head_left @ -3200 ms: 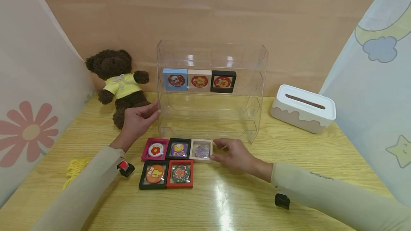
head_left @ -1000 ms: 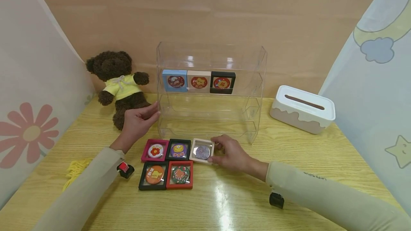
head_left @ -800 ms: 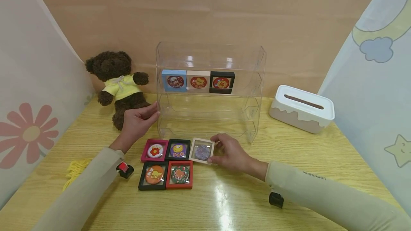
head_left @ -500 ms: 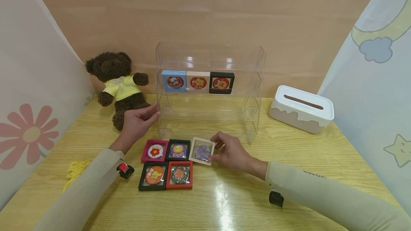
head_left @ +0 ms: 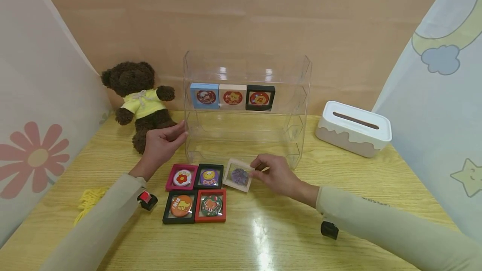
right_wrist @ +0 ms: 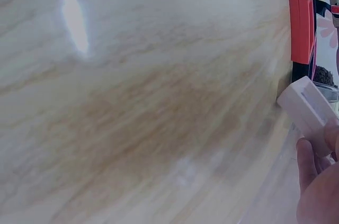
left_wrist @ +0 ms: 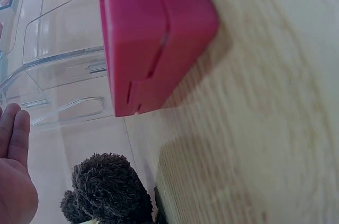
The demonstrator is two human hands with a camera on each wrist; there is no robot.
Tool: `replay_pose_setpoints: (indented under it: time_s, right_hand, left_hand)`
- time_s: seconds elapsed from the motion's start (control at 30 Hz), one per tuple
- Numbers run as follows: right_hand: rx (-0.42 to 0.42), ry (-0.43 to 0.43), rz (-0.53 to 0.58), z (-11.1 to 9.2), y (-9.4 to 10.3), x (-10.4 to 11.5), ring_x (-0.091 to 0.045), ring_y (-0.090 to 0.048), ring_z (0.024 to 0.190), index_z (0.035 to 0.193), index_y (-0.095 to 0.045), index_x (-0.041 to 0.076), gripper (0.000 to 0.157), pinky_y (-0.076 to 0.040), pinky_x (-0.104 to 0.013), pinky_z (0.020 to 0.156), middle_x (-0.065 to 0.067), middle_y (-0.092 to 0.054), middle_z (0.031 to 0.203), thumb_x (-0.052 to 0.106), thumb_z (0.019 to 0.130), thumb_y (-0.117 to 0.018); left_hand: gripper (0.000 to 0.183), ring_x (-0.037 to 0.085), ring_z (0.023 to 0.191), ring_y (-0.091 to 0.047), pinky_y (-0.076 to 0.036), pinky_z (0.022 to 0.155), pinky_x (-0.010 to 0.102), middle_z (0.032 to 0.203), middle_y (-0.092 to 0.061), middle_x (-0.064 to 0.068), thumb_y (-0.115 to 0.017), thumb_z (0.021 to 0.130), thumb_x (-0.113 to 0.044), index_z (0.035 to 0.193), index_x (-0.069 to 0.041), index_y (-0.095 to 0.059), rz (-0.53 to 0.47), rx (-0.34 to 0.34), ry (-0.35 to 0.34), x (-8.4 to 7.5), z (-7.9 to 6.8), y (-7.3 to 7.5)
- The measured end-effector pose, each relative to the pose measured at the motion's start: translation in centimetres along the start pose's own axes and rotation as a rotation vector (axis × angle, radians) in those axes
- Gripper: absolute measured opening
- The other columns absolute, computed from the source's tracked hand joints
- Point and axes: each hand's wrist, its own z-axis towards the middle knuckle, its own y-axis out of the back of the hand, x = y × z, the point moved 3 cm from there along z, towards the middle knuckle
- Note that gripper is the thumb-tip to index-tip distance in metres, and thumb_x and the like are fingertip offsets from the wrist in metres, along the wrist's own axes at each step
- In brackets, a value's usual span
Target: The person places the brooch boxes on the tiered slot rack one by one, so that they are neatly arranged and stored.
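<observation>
My right hand pinches the right edge of a cream-coloured display frame with a glittery purple round badge in it. In the right wrist view this cream frame is tilted, one corner near the tabletop. My left hand reaches to the left side of a clear acrylic rack, straight fingertips right at its edge. Left of the cream frame lie a magenta frame and a black frame. Closer to me are another black frame and a red frame. Each holds a round badge.
On the rack's upper tier stand a blue frame, a beige frame and a black frame. A brown teddy bear sits to the left, above yellow string. A white-topped tissue box stands right.
My right hand has taken hold of the cream frame, which has tilted and shifted slightly right, away from the neighbouring black frame. My left hand stays at the rack's side.
</observation>
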Motion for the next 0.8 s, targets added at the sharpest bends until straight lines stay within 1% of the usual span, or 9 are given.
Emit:
replay_pose_setpoints:
  time_s: [0.1,0.2,0.4,0.5,0.63,0.8]
  right_hand:
    - [-0.008,0.022,-0.012,0.0,0.4,0.0,-0.015,-0.065,0.076,0.087,-0.067,0.005,0.008,-0.055,-0.022,0.062,-0.001,-0.065,0.083,0.001,0.083,-0.072]
    - [-0.012,0.022,-0.012,0.1,0.9,0.1,-0.015,-0.065,0.076,0.088,-0.067,0.004,0.008,-0.055,-0.022,0.063,-0.001,-0.065,0.083,0.000,0.084,-0.071]
    - [-0.042,0.011,-0.026,0.4,2.0,0.6,-0.019,-0.067,0.080,0.092,-0.067,0.002,0.011,-0.055,-0.023,0.065,-0.004,-0.067,0.088,-0.002,0.083,-0.071]
    - [-0.053,0.024,-0.049,0.6,2.7,0.9,-0.020,-0.067,0.081,0.095,-0.068,0.001,0.013,-0.055,-0.023,0.065,-0.006,-0.067,0.092,-0.002,0.083,-0.072]
    - [-0.081,0.071,-0.095,0.8,3.8,1.3,-0.018,-0.067,0.080,0.095,-0.071,0.001,0.014,-0.055,-0.022,0.065,-0.007,-0.069,0.093,-0.002,0.082,-0.073]
    - [-0.133,0.167,-0.175,1.0,5.2,1.5,-0.014,-0.067,0.074,0.092,-0.073,0.000,0.014,-0.054,-0.023,0.060,-0.007,-0.070,0.090,-0.004,0.079,-0.074]
  left_hand:
    - [0.031,0.008,0.095,-0.063,-0.051,0.073,0.016,0.112,-0.062,0.022,-0.065,0.087,0.007,0.117,0.011,-0.061,0.000,0.003,0.004,0.0,0.0,0.0]
    - [0.031,0.009,0.096,-0.064,-0.051,0.073,0.017,0.113,-0.061,0.021,-0.065,0.087,0.006,0.118,0.010,-0.060,-0.004,0.007,0.013,0.0,0.0,0.0]
    - [0.032,0.010,0.096,-0.064,-0.051,0.073,0.016,0.113,-0.061,0.020,-0.065,0.087,0.005,0.118,0.010,-0.060,-0.001,0.013,0.024,0.0,0.0,0.0]
    - [0.032,0.010,0.095,-0.064,-0.050,0.072,0.015,0.112,-0.062,0.021,-0.065,0.087,0.006,0.118,0.011,-0.060,0.005,0.014,0.021,-0.1,0.1,0.0]
    - [0.032,0.009,0.094,-0.064,-0.050,0.072,0.015,0.111,-0.062,0.021,-0.065,0.087,0.005,0.118,0.011,-0.060,0.004,0.016,0.021,0.0,0.0,0.0]
    - [0.032,0.008,0.095,-0.064,-0.051,0.073,0.016,0.111,-0.062,0.021,-0.065,0.087,0.005,0.118,0.011,-0.060,0.003,0.016,0.012,0.2,0.1,0.0]
